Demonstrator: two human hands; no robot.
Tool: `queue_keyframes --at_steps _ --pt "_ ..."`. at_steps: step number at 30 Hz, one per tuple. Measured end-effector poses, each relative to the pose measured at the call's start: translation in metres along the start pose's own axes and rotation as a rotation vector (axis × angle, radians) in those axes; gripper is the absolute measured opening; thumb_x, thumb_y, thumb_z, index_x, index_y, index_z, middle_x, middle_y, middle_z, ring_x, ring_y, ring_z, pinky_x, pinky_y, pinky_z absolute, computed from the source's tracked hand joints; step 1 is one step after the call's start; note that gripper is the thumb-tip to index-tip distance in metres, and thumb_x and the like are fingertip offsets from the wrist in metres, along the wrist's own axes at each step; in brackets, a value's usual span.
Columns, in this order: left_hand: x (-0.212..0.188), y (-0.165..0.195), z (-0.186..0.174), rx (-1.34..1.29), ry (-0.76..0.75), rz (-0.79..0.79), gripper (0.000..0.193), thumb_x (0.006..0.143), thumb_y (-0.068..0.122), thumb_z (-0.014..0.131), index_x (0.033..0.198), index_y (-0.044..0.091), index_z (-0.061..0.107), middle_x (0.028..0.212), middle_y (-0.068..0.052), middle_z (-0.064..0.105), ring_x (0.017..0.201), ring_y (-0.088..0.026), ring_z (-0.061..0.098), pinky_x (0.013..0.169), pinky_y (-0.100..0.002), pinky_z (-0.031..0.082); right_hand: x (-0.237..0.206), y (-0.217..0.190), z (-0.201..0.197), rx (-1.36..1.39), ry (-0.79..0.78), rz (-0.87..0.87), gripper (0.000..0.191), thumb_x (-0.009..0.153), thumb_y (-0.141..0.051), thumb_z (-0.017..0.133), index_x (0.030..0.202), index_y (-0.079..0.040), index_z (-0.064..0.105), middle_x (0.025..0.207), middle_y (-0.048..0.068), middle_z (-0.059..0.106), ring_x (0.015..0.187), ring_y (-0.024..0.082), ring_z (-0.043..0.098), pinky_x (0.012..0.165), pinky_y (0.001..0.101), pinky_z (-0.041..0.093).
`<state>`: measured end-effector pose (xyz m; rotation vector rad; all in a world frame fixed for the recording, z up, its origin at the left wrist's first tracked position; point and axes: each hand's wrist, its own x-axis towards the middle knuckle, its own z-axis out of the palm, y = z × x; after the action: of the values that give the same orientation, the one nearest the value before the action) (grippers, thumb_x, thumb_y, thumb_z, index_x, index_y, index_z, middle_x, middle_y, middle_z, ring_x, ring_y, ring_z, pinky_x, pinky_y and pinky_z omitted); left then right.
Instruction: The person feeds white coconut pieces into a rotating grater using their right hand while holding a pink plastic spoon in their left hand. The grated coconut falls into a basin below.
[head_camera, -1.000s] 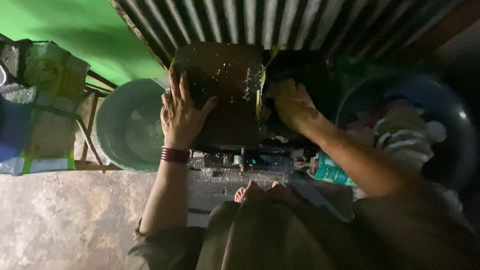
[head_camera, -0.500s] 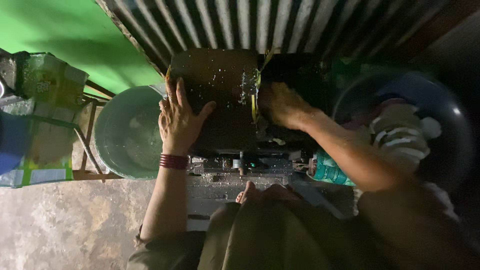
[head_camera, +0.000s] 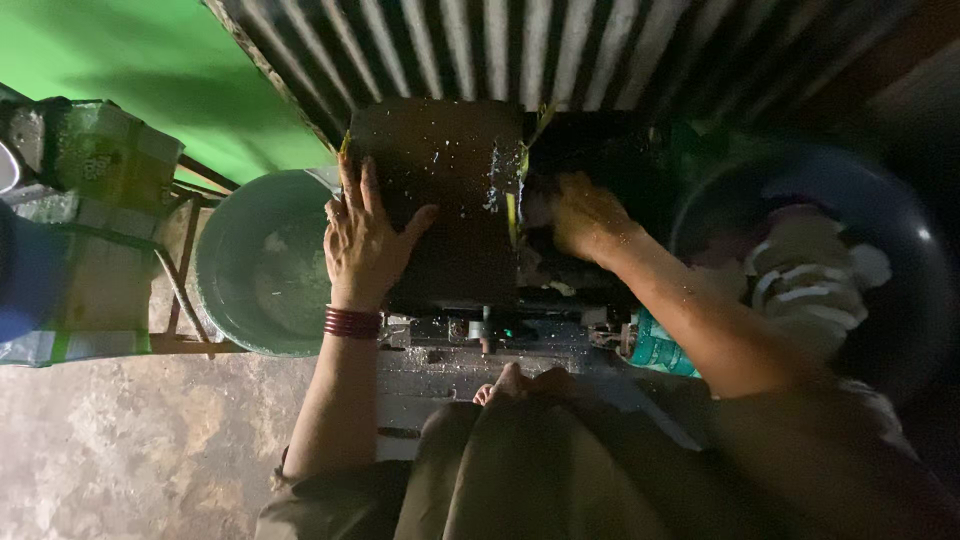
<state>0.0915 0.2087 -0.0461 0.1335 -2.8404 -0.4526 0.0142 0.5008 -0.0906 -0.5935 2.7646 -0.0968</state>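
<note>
A dark flat slab (head_camera: 455, 190), wet and flecked with white specks, lies in front of me against a corrugated metal wall. My left hand (head_camera: 365, 235) rests flat on the slab's left edge, fingers spread, with red bangles at the wrist. My right hand (head_camera: 585, 215) reaches into the dark space just right of the slab, fingers curled over something I cannot make out in the shadow. Wet specks cover my right forearm.
A green plastic basin (head_camera: 255, 270) sits left of the slab on a metal stand (head_camera: 180, 290). A dark blue tub (head_camera: 900, 260) holding striped cloth (head_camera: 810, 270) is at the right. Boxes (head_camera: 95, 160) are stacked far left. My foot (head_camera: 510, 385) shows below on a wet stone floor.
My left hand has slid slightly down the slab's left edge; my right hand has shifted a little within the dark space beside it. The view has moved slightly.
</note>
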Motion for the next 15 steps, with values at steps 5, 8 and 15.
queue_keyframes --at_steps 5,8,15 --pt "0.0 0.0 0.0 -0.002 0.023 0.011 0.103 0.087 0.067 0.071 0.158 0.001 0.033 0.167 -0.022 0.027 0.124 -0.049 0.053 0.098 -0.053 0.051 0.006 0.0 0.006 -0.069 -0.002 -0.046 0.035 0.082 -0.009 0.062 0.115 0.0 0.07 0.136 0.025 0.056 0.123 0.041 0.058 0.101 0.0471 0.051" --pt "0.001 0.001 -0.002 0.0 0.021 0.006 0.102 0.088 0.067 0.071 0.158 0.002 0.034 0.165 -0.022 0.028 0.126 -0.049 0.051 0.099 -0.053 0.05 0.011 -0.003 0.011 -0.028 0.014 0.002 0.037 0.084 -0.005 0.059 0.119 0.001 0.069 0.134 0.028 0.057 0.119 0.042 0.06 0.097 0.0473 0.053" --pt "-0.002 0.001 -0.003 -0.04 0.029 0.002 0.101 0.088 0.066 0.071 0.158 0.003 0.034 0.166 -0.019 0.028 0.129 -0.048 0.05 0.102 -0.054 0.048 0.003 0.008 0.021 -0.166 0.132 -0.087 0.037 0.077 -0.007 0.062 0.112 0.0 0.07 0.129 0.023 0.062 0.116 0.04 0.061 0.092 0.0476 0.053"
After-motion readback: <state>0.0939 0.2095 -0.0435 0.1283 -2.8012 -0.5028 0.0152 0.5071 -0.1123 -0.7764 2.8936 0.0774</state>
